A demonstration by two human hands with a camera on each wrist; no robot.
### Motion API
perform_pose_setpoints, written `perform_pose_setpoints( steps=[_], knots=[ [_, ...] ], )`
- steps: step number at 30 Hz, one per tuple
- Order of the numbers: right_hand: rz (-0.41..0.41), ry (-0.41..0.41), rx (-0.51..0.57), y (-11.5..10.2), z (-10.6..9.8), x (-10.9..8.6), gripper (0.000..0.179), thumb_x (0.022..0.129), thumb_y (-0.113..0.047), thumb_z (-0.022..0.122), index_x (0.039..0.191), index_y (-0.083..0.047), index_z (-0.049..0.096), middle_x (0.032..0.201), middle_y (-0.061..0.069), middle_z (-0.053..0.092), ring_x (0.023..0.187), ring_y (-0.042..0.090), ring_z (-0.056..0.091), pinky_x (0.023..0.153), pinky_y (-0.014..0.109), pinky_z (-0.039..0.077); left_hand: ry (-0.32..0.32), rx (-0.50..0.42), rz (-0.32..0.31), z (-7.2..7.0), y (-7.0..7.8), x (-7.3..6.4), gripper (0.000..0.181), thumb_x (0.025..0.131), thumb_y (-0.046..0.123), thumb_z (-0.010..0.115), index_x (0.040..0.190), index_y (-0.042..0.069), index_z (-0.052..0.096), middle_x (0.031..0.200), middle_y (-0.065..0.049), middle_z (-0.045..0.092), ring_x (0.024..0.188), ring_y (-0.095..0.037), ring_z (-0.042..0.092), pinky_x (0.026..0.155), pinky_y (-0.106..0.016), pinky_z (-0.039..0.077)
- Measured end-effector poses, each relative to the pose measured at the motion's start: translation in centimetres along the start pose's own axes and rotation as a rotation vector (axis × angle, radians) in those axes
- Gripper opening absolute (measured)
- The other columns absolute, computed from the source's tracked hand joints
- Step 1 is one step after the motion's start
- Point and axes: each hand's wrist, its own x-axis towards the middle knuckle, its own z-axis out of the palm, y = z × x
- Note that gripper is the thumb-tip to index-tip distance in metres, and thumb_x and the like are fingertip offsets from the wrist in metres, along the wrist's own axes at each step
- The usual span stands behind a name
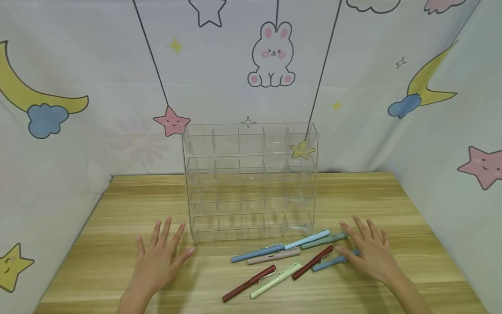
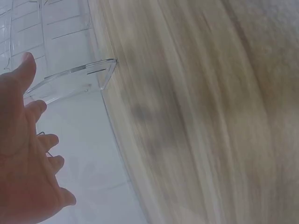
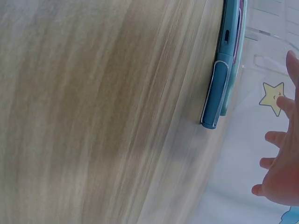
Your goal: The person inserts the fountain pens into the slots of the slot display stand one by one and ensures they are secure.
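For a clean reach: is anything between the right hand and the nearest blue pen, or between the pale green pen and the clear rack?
Nothing visible separates the right hand from the nearest blue pen. A pinkish pen, another blue pen and a light-blue pen lie between the pale green pen and the rack.

Head view: R hand (image 1: 372, 257) hides a bit of the blue pen (image 1: 327, 264), & the wall's pink star (image 1: 485, 168) gets cut at the edge. L wrist cam chops L hand (image 2: 25, 161) + clear organizer (image 2: 70, 78) tho.
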Motion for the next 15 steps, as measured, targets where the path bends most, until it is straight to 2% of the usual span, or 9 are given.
perform_pose_setpoints(
  steps=[4,8,10,12,15],
  knots=[
    [-0.025,0.020,0.071,0.2,0.2,0.0,0.063,0.086,-0.041,0.059,0.140,-0.016,0.037,0.142,0.024,0.028,0.124,0.051,0.020,0.089,0.074,0.014,0.001,-0.044,0.015,0.2,-0.1,0.4,0.068,0.092,0.051,0.044,0.145,0.014,0.024,0.150,-0.020,0.010,0.136,-0.036,-0.003,0.095,-0.072,-0.009],
    [-0.125,0.069,0.211,0.5,0.8,0.0,0.056,0.080,-0.024,0.070,0.128,-0.005,0.048,0.128,0.024,0.043,0.111,0.048,0.037,0.081,0.071,0.030,0.040,-0.137,0.030,0.4,-0.1,1.2,0.069,0.092,0.044,0.050,0.144,0.008,0.025,0.147,-0.023,0.016,0.134,-0.041,0.006,0.093,-0.075,0.007],
    [-0.180,0.093,0.259,0.7,1.0,-0.1,0.052,0.075,-0.016,0.074,0.120,-0.001,0.053,0.118,0.021,0.050,0.104,0.043,0.044,0.077,0.063,0.040,0.078,-0.212,0.039,0.5,0.0,1.6,0.067,0.091,0.039,0.054,0.143,0.004,0.027,0.145,-0.025,0.021,0.131,-0.044,0.014,0.094,-0.073,0.016],
    [-0.210,0.113,0.264,1.0,1.1,-0.2,0.047,0.070,-0.011,0.077,0.112,-0.001,0.058,0.108,0.016,0.055,0.098,0.035,0.048,0.073,0.050,0.047,0.120,-0.290,0.050,0.6,0.1,2.1,0.066,0.090,0.032,0.057,0.141,0.001,0.029,0.143,-0.026,0.025,0.128,-0.047,0.021,0.095,-0.070,0.022],
    [-0.230,0.125,0.259,1.6,1.3,-0.5,0.044,0.064,-0.006,0.080,0.104,-0.003,0.062,0.101,0.009,0.057,0.092,0.025,0.048,0.070,0.033,0.047,0.165,-0.385,0.052,0.7,0.3,2.8,0.062,0.091,0.025,0.058,0.139,-0.002,0.030,0.140,-0.027,0.030,0.124,-0.048,0.028,0.097,-0.064,0.027]
  ],
)
